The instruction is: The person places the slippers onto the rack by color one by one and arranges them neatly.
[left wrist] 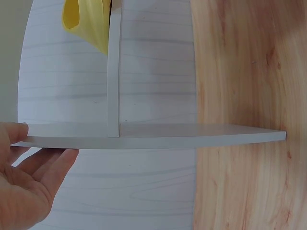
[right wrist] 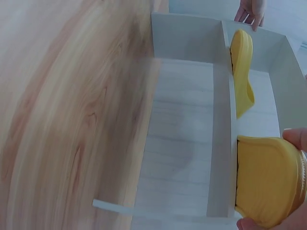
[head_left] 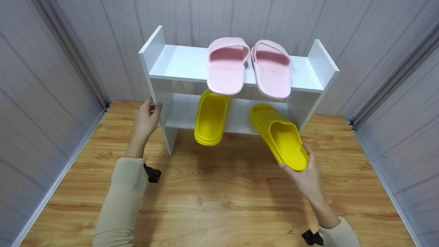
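My right hand [head_left: 305, 178] holds a yellow slipper [head_left: 289, 145] by its heel, thumb on one side and fingers on the other. The slipper's toe reaches over the lower shelf of a white shoe rack [head_left: 185, 61], and its heel sticks out in front. With the thumb and fingers on either side, my left hand [left wrist: 29, 177] grips the rack's left side panel [left wrist: 158, 142]. A second yellow slipper [head_left: 211, 120] lies on the lower shelf, toe inward, its heel past the front edge. On the top shelf sits a pair of pink slippers, one left [head_left: 228, 67] and one right [head_left: 272, 70].
The rack stands on a wood-look floor [head_left: 212, 199] close to the back wall [head_left: 116, 44]. Panelled walls also rise at the left [head_left: 37, 113] and right [head_left: 408, 137]. Both top-shelf slippers overhang the front edge above the lower shelf.
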`<state>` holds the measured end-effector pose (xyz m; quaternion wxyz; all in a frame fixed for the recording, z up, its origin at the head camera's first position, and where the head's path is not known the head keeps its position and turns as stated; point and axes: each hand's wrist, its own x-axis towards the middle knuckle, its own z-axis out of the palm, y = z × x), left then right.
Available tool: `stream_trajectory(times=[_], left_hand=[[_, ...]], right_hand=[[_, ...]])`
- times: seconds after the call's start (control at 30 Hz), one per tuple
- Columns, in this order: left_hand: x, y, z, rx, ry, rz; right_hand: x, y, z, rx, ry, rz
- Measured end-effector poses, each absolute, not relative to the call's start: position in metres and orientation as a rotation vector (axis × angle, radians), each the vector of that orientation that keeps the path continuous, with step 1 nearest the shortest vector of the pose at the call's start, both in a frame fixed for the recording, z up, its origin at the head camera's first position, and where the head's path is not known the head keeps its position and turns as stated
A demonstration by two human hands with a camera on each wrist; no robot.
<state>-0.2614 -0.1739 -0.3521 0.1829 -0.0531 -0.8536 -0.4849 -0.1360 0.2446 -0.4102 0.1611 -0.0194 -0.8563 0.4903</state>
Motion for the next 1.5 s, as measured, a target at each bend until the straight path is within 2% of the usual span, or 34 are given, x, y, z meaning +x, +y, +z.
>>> stream_trajectory(times=[0.23, 0.6, 0.87, 1.03, 1.5], left_hand=[[-0.261, -0.174, -0.351, -0.153, -2.406, -1.356], [-0.262, -0.174, -0.352, -0.149, -2.409, -1.377], [-0.262, -0.174, -0.352, -0.148, -2.416, -1.368], [-0.262, -0.174, -0.352, -0.162, -2.418, -1.363], [-0.263, -0.174, -0.354, -0.147, -2.405, -1.342]], right_hand=[[-0.148, 0.229, -0.410, -0.052, -2.373, 1.402], [-0.157, 0.202, -0.410, 0.023, -2.268, 1.706], [-0.165, 0.182, -0.419, 0.139, -2.154, 1.663], [-0.169, 0.171, -0.419, 0.115, -2.128, 1.615], [-0.165, 0.143, -0.394, 0.134, -2.071, 1.613]])
